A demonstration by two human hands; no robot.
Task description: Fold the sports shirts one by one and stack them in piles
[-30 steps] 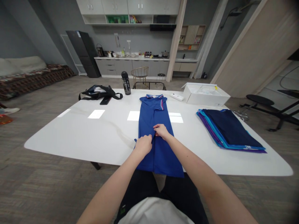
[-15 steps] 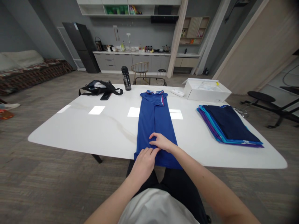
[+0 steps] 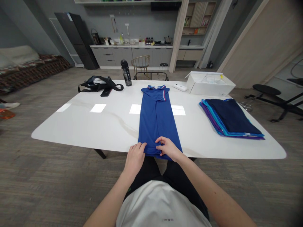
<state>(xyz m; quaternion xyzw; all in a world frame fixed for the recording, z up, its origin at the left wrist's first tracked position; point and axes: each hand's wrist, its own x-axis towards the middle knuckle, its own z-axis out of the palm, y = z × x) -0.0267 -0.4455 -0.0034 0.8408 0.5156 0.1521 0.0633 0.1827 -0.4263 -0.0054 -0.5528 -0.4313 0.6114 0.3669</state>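
1. Blue shirt [image 3: 149, 118] lies lengthwise on the table [image 3: 75, 126], hem at the table's near edge.
2. Left hand [image 3: 135, 156] pinches the hem's left corner; right hand [image 3: 170, 149] touches cloth, grip unclear.
3. Fabric seems light, limp; hem corners suit holding.

blue polo shirt [image 3: 156, 116] lies lengthwise beyond both hands, collar farthest. left hand [image 3: 136, 155] touches its near left corner; right hand [image 3: 167, 148] rests at the near edge. folded garments [image 3: 232, 118] noted right of the right hand.
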